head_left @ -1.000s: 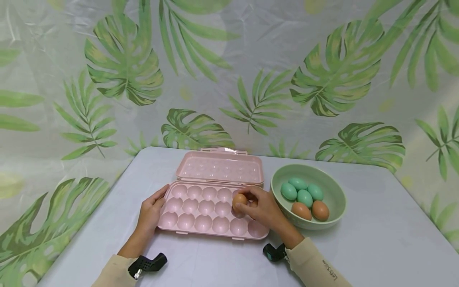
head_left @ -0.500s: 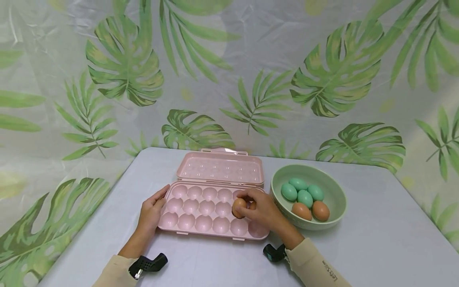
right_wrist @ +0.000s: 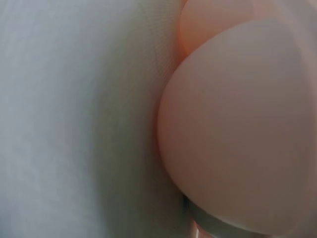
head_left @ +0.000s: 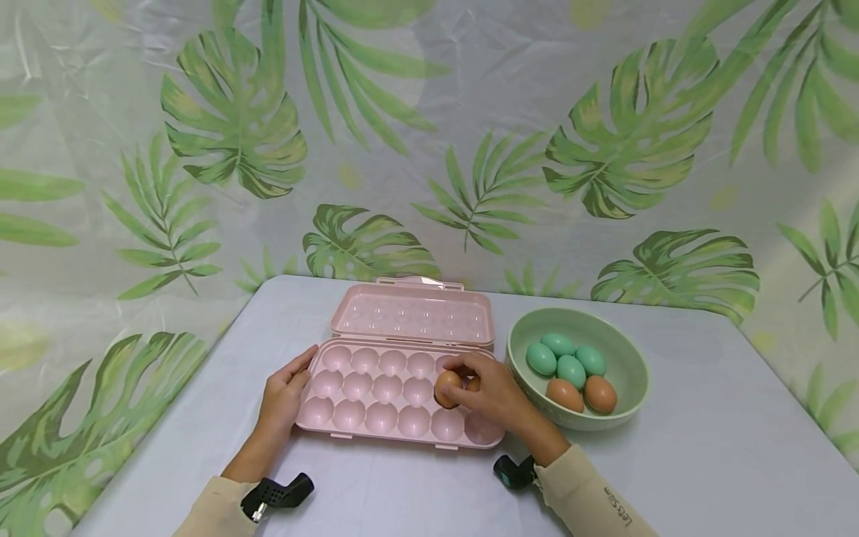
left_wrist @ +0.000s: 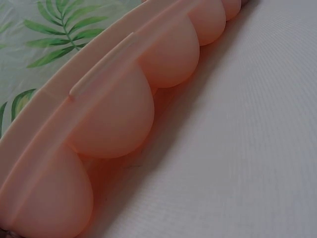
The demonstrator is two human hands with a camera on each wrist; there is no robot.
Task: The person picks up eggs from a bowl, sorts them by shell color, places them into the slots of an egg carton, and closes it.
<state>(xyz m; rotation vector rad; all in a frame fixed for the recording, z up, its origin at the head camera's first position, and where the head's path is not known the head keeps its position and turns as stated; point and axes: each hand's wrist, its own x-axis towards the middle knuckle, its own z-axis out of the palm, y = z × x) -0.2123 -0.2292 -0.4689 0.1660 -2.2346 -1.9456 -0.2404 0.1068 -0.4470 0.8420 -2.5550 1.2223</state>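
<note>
A pink egg tray (head_left: 381,440) lies open on the table, its cups in rows and its lid (head_left: 411,306) folded back. My left hand (head_left: 283,391) holds the tray at its left end. Between the right hand's (head_left: 493,391) thumb and fingers is a brown egg (head_left: 447,389), low at a cup near the right end of the middle row. A second brown egg (head_left: 473,384) shows partly behind those fingers. Tray cups fill much of both wrist views, seen from outside: a cup (left_wrist: 116,116) in the left one and a cup (right_wrist: 237,129) in the right one.
Just right of the tray stands a green bowl (head_left: 627,373) with several green eggs (head_left: 570,371) and two brown eggs (head_left: 600,394). White cloth covers the table (head_left: 725,418). A leaf-patterned sheet (head_left: 483,97) hangs behind its far edge.
The right hand has lowered the brown egg slightly, down to the cup, and has stayed there over the last half second. The left hand keeps its place at the tray's end.
</note>
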